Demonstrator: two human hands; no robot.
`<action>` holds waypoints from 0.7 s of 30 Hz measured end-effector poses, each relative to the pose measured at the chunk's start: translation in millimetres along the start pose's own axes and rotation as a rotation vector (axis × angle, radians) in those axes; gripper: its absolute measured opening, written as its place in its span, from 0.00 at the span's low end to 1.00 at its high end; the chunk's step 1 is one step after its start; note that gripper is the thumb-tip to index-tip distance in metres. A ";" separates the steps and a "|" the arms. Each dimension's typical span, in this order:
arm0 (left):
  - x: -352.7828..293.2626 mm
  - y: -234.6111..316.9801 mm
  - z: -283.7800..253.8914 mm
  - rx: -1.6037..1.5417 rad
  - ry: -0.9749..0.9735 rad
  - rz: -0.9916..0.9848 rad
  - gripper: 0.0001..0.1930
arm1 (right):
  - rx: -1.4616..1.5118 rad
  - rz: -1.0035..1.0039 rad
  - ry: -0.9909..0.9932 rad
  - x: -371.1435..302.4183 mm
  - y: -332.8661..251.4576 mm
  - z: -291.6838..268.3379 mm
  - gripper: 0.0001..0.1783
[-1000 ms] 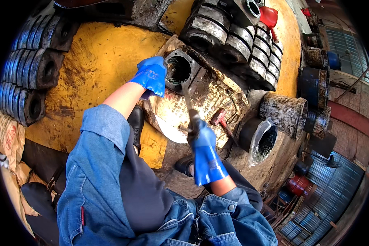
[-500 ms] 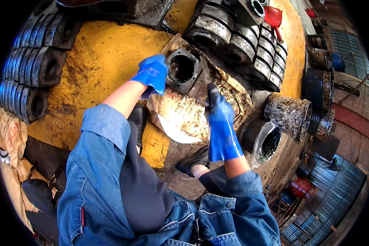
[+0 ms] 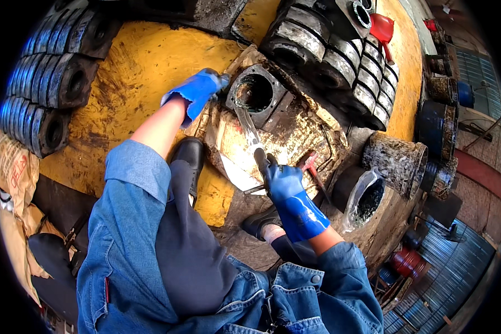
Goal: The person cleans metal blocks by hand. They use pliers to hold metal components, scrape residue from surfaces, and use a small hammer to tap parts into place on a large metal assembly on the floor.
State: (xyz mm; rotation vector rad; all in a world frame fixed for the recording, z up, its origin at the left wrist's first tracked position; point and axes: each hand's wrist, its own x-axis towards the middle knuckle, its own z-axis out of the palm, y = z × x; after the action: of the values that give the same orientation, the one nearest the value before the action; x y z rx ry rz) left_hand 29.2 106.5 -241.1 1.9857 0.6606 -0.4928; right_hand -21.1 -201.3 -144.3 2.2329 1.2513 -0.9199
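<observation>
A dark square block (image 3: 268,100) with a round bore lies on a crumpled, stained paper sack (image 3: 228,142). My left hand (image 3: 197,92), in a blue glove, is at the block's left edge with its fingers curled against it; the fingertips are partly hidden. In my right hand (image 3: 284,181), also blue-gloved, is a scraper (image 3: 249,127) with a long flat metal blade and dark handle. Its blade points up and left, and the tip reaches the near rim of the bore. Beside my right hand lies a red-handled tool (image 3: 312,164) on the sack.
Bored blocks stand in stacked rows at the left (image 3: 75,83) and the upper right (image 3: 331,67). A lined bucket (image 3: 367,203) holding dark material and a crusted drum (image 3: 395,158) stand at the right. A red scoop (image 3: 382,29) rests behind the stacks.
My right hand has moved down and left, swinging the scraper so its blade now reaches the bore. The red-handled tool has come into view. My left hand stays beside the block.
</observation>
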 end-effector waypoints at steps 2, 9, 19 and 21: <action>-19.0 -1.4 -12.4 -0.148 -0.043 0.008 0.25 | -0.076 -0.031 0.046 6.3 -2.6 2.2 0.37; 12.4 -58.7 -3.0 -0.267 -0.165 0.019 0.22 | 0.036 0.060 -0.119 31.5 -19.4 -33.5 0.37; -2.8 -69.4 0.5 -0.601 -0.125 0.108 0.16 | 0.168 0.294 -0.082 77.4 -32.3 -74.4 0.37; 3.7 -89.2 2.3 -0.754 -0.172 0.102 0.17 | 0.243 0.324 -0.125 88.2 -32.3 -90.6 0.36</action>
State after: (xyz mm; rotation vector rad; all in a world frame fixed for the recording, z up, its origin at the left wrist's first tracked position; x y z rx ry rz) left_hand -24.3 141.2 -303.6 1.2427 0.5283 -0.2851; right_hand 15.4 -76.0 -146.1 2.4239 0.7252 -1.1073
